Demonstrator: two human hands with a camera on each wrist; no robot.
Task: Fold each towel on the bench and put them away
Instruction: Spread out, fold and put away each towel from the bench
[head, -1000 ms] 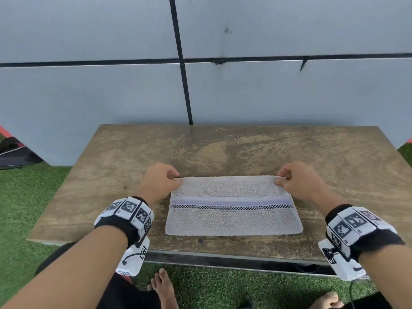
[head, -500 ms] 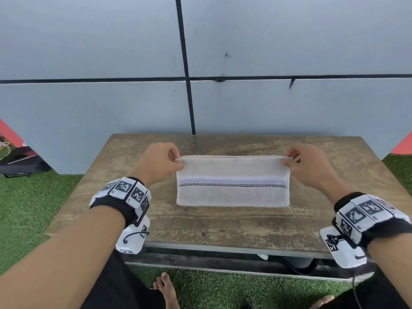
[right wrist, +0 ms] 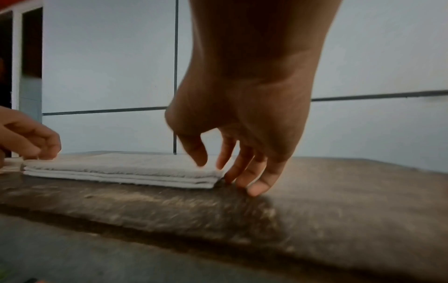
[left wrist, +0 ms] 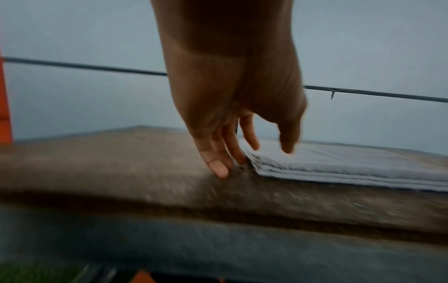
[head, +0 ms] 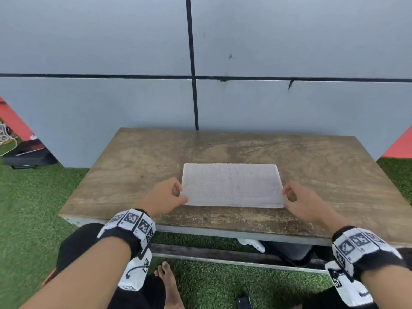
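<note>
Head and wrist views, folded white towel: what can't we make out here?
- Folded white terry towel: underside and inner layers hidden by its top layer; the head view shows no stripe.
- Left hand: whether its fingertips touch the worn wooden bench is lost to motion blur in the left wrist view.
- Right hand: same, in the right wrist view.
- Dark items under the bench: cut off by its front edge, head view.

Looks like an outdoor or semi-outdoor staging area, not a home: worn wooden bench [head: 156, 166] on green artificial turf [head: 33, 197], pale grey panelled wall [head: 89, 41] with black seams behind, red-orange floor strip [head: 13, 121] at far left.
</note>
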